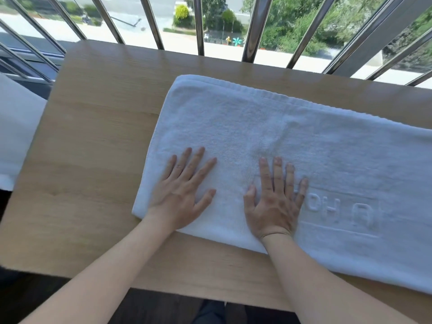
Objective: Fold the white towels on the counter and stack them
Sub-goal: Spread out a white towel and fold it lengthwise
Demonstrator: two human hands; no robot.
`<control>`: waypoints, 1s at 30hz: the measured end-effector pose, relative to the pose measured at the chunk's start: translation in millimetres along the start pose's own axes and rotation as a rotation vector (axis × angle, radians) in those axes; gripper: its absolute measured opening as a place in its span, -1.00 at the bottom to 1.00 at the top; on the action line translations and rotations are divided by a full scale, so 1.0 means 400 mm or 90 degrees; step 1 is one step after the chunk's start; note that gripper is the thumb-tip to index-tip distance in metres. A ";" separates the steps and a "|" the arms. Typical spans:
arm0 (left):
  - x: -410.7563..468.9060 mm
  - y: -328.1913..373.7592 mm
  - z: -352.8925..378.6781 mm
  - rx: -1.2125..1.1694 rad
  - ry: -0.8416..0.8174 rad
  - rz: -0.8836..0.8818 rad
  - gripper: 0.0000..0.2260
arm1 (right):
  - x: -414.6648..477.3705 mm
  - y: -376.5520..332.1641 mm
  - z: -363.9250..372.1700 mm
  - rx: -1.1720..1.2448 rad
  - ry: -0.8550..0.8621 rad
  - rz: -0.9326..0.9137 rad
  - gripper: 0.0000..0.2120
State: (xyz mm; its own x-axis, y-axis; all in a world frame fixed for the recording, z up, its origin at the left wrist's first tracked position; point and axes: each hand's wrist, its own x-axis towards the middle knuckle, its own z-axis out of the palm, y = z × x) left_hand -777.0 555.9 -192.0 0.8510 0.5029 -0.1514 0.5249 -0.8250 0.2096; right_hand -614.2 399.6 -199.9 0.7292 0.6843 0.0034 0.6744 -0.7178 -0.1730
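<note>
One white towel (268,141) lies flat, apparently folded lengthwise, on the tabletop (93,148) beside a window railing (200,24).
Left hand (182,197) and right hand (273,206) press it with straight fingers, each grip released; this looks like smoothing mid-fold, and the next move likely calls for lifting one end across.

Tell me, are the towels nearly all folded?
Not yet. The towel looks folded once lengthwise; left hand and right hand press it flat on the counter. Shorter folds remain, and no stack shows. The white cloth at left may be another towel.
</note>
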 end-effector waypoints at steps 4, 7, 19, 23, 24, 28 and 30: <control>-0.016 -0.050 -0.020 -0.010 0.016 -0.032 -0.41 | -0.001 0.001 0.004 -0.001 0.001 0.005 -0.37; -0.014 -0.033 -0.017 -0.007 0.019 -0.058 -0.40 | -0.002 0.000 0.007 0.000 0.007 0.003 -0.37; 0.040 0.199 0.034 -0.002 0.022 -0.036 -0.38 | -0.007 -0.003 -0.012 0.072 0.010 0.008 -0.41; 0.073 0.274 0.038 -0.002 0.031 -0.003 -0.43 | -0.011 0.043 -0.020 0.116 -0.015 -0.029 -0.43; 0.080 0.295 0.041 -0.004 0.027 0.010 -0.44 | -0.015 0.069 -0.024 0.122 -0.020 -0.028 -0.45; 0.118 0.395 0.063 0.003 -0.008 0.053 -0.42 | -0.045 0.222 -0.056 0.088 -0.038 -0.019 -0.49; 0.139 0.463 0.077 0.013 -0.012 0.081 -0.41 | -0.057 0.316 -0.075 0.066 -0.043 0.000 -0.48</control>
State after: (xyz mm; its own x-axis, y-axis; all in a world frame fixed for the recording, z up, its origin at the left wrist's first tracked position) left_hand -633.0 423.0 -191.1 0.9099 0.3894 -0.1427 0.4123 -0.8867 0.2093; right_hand -542.2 289.3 -192.5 0.7171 0.6942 -0.0623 0.6567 -0.7028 -0.2735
